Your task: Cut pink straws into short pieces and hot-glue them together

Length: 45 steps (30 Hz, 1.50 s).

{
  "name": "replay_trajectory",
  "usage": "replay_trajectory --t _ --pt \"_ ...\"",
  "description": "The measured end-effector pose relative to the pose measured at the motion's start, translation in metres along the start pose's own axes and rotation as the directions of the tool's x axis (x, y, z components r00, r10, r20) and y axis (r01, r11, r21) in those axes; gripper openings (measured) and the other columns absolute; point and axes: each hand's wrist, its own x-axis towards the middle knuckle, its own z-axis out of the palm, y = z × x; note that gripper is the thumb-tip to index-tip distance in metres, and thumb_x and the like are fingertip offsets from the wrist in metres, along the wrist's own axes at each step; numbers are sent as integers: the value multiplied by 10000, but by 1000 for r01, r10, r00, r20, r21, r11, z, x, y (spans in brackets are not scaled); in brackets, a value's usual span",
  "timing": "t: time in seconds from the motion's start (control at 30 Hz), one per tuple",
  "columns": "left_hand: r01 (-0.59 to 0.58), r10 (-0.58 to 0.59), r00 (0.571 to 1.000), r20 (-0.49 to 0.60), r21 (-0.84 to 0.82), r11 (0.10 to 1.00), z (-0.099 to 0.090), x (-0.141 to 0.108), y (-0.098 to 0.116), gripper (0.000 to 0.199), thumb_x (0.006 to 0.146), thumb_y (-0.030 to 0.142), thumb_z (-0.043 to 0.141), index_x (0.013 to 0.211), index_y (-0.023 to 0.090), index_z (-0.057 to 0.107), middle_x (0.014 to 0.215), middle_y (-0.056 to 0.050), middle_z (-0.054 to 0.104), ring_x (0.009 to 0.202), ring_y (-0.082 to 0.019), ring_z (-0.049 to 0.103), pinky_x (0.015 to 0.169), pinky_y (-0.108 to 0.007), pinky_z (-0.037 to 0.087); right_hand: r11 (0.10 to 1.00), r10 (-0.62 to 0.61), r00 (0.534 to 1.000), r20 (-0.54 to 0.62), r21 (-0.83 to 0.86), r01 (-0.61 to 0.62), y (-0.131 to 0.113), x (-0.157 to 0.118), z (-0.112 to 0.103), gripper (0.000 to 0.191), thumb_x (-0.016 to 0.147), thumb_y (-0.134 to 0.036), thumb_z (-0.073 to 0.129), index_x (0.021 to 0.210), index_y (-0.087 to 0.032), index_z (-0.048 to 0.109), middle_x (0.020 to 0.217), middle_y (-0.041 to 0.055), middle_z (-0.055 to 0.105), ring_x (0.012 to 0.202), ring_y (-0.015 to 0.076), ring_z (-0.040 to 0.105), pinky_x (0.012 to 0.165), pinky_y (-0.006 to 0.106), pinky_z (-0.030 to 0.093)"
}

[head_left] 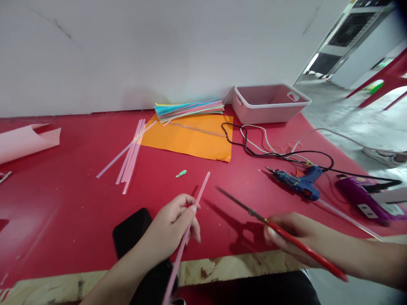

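My left hand [174,220] pinches a long pink straw [173,276], which slants from below the table edge up past my fingertips. In my right hand [291,228] is a pair of red-handled scissors [310,250], seen nearly edge-on, their dark blades pointing left towards the straw's upper end without touching it. Whether the blades are parted I cannot tell. Beyond my left fingers lies a small green piece [181,173]. A black phone [130,231] rests partly behind my left forearm.
Several pink straws [130,159] lie left of an orange sheet [193,140], with a multicoloured bundle [190,108] on its back edge. A pink basket [270,111] stands back right. Cables trail near a blue glue gun [302,182] and purple power strip [359,197]. Rolled pink paper [25,144] lies left.
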Motion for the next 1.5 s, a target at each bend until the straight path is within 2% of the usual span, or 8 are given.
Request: replay_trajectory --t 0.07,0.17,0.33,0.5,0.63,0.77,1.07,1.5 --pt "-6 7 1000 -4 30 1000 1 4 -1 153 992 349 436 937 227 511 487 74 595 424 -112 438 477 -228 356 996 80 997 -24 46 -79 -3 1 -7 495 784 -719 659 715 -234 584 606 -4 490 490 128 406 435 275 306" --pt "-18 20 999 -27 57 998 2 4 -5 164 988 346 445 910 225 524 459 88 534 443 -107 431 503 -227 355 985 156 987 34 70 -158 -16 0 -17 487 737 -736 700 748 -253 638 623 30 574 446 144 483 415 294 380" --pt "48 -50 997 -56 -46 998 6 3 -8 182 952 385 486 893 220 535 479 119 394 427 -87 312 442 -218 247 983 168 984 56 -89 -163 -39 1 -23 550 719 -784 695 659 -247 595 522 35 562 478 196 606 495 315 487" --pt "65 -67 996 -56 -23 998 6 7 1 216 921 381 515 957 183 593 491 118 364 445 -86 289 441 -219 221 973 179 977 119 -168 -158 -36 4 -18 679 765 -895 538 809 -219 590 514 -11 527 486 169 573 460 264 439" --pt "71 -71 997 -21 -3 997 4 6 3 267 930 359 503 1053 148 611 508 123 350 459 -87 274 443 -221 209 971 171 971 169 -195 -137 -39 3 -18 664 799 -867 543 743 -207 496 507 -35 503 491 128 528 470 224 414" --pt "58 -57 998 -31 32 998 6 7 1 305 951 359 492 1124 137 610 525 119 373 473 -91 313 459 -226 240 969 149 962 227 -227 -97 -44 5 -20 674 823 -864 512 682 -210 435 480 -32 497 462 114 507 478 222 396" --pt "50 -42 998 -47 192 980 7 11 7 355 973 344 462 1181 111 632 514 92 481 495 -123 454 513 -264 339 961 179 954 242 -250 -117 -43 11 -20 647 865 -841 464 666 -225 440 366 -44 448 347 106 432 451 229 347" --pt "69 -56 997 -53 281 957 5 12 10 391 974 357 486 1233 120 660 508 84 515 495 -134 493 537 -277 362 947 197 945 261 -299 -115 -48 11 -24 655 884 -813 461 611 -218 435 398 3 528 387 139 510 485 245 387"
